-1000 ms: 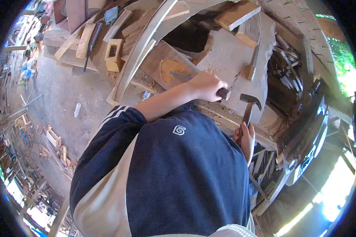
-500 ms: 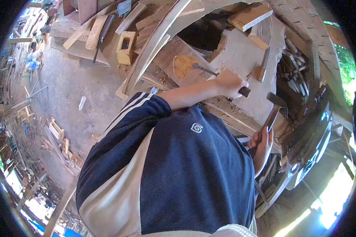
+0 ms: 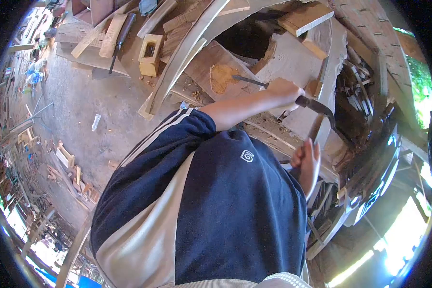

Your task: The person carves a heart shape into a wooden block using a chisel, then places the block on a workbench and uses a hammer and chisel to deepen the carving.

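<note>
My left hand [image 3: 284, 92] is wrapped round a chisel [image 3: 249, 81], whose tip rests in a pale carved patch [image 3: 222, 78] on a wooden board [image 3: 204, 65]. In my right hand [image 3: 308, 161], the fingers close round the handle of a hammer [image 3: 324, 109]. The hammer's head is at the butt of the chisel's handle, seemingly touching it. The hand itself partly covers the chisel's handle.
A curved wooden strip [image 3: 177, 62] crosses left of the board. Beyond it lie a yellowish hollowed block [image 3: 150, 55] and another chisel [image 3: 121, 41]. Wood blocks [image 3: 306, 18] sit at the upper right, above stacked scraps [image 3: 360, 93]. A plastic bottle [image 3: 96, 122] lies on the floor.
The hammer has moved left and up to the chisel's butt, and my right hand has shifted left with it. My left hand has moved slightly right and up, still round the chisel.
</note>
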Demonstrator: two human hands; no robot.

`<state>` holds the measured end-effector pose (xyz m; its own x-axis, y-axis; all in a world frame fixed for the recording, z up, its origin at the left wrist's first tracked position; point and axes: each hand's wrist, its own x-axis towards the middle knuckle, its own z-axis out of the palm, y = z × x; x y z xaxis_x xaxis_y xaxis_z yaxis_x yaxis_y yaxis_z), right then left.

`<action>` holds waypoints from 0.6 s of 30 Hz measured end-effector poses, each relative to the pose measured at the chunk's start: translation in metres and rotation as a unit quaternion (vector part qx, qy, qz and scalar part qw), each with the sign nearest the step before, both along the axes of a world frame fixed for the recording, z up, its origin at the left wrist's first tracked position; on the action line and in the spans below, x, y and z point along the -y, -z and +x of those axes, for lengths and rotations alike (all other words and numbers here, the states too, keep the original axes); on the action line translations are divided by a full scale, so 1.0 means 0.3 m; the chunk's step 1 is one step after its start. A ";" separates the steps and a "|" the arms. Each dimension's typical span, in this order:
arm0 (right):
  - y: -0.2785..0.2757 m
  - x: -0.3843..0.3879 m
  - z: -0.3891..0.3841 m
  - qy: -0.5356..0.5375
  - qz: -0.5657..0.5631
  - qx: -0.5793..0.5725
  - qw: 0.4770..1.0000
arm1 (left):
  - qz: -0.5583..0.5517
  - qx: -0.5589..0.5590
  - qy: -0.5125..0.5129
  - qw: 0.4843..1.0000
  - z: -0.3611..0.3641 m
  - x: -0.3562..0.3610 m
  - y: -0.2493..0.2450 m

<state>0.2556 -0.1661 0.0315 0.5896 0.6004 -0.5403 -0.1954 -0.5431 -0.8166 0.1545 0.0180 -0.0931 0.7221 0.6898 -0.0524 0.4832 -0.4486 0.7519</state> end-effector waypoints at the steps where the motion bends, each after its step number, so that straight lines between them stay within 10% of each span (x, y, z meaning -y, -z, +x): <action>1: 0.010 -0.021 -0.014 -0.017 -0.013 -0.025 0.999 | -0.003 0.001 -0.001 1.000 0.002 0.000 0.004; 18: -0.062 -0.016 0.089 -0.019 -0.055 -0.001 0.998 | 0.023 -0.026 -0.017 0.999 0.013 -0.013 0.045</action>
<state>0.2823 -0.1614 0.0499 0.5660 0.5603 -0.6047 -0.1737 -0.6359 -0.7519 0.1585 0.0219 -0.1067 0.6949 0.7167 -0.0577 0.5373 -0.4643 0.7041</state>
